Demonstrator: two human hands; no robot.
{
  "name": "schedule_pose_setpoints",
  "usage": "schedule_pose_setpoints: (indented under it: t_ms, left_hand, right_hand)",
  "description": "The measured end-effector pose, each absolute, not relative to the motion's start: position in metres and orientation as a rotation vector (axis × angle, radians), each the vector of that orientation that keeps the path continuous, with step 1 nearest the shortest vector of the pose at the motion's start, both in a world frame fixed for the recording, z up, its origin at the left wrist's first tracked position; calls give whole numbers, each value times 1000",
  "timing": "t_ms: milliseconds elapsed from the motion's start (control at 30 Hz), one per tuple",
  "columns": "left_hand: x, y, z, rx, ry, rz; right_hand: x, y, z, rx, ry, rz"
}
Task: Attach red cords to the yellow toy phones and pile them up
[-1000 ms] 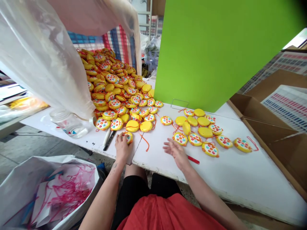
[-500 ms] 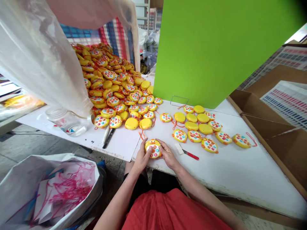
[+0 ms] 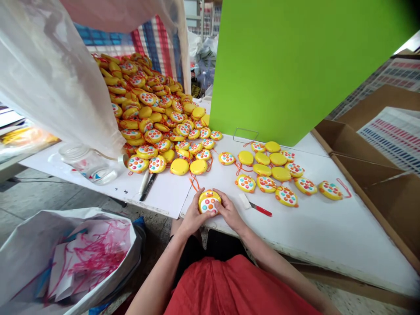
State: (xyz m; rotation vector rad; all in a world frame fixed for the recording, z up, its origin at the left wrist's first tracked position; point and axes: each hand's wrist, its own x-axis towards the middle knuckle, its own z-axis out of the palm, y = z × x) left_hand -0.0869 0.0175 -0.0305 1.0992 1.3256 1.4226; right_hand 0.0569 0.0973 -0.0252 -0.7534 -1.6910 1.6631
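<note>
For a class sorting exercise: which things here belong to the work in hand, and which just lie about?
Probably the work: held duck toy, heaped toys, toys at right.
Probably lying about: clear jar, black pen, white pen, red-handled tool.

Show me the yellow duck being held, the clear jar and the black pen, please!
Yellow duck point(image 3: 210, 202): head view, on its white, button-covered front.
Clear jar point(image 3: 85, 165): head view, on its see-through side wall.
Black pen point(image 3: 148, 187): head view, midway along its barrel.
</note>
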Motion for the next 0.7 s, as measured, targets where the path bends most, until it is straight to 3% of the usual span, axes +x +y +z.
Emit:
schedule_pose_setpoints:
  t_ms: [200,467,567,700]
  left_hand:
    - [-88,18,-28,1091,1424,1474]
    - [-93,20,-23,932,1282,1516]
    - [-95,17,-24,1057,1191,1526]
    - [-89,16,-27,1215,1496,1459]
  right_hand:
    - [59,93,-26,-668,-1806,1639]
    - [56,81,-31,-636,-2156,1126]
    - [58,81,-31,-682,-2085,1237]
    - [60,83,-30,-813,-1910,1440]
